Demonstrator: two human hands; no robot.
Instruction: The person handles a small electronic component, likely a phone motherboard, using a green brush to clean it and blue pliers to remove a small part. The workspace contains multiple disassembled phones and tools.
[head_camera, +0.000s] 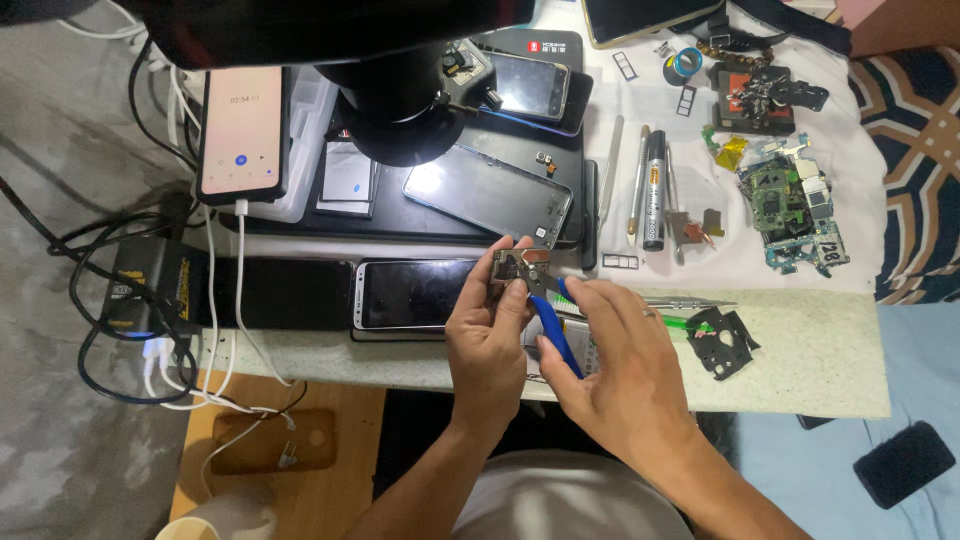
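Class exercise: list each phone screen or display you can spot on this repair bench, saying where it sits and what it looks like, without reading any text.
Lit phone: far left, upright, pale pink screen, white cable plugged in.
Dark phone: front edge, beside the left hand, white frame, black screen.
Glass panel: centre, under the black microscope, tilted, grey and reflective.
Small phone: behind the microscope, dark glossy screen.
Tablet corner: top edge, black, pale rim.

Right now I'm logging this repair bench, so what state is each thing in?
left hand: holding a small metal part
right hand: gripping blue-handled pliers, tips at the part
phone on charger: screen lit, cable plugged in
phone at desk edge: screen dark
circuit boards: bare, taken apart
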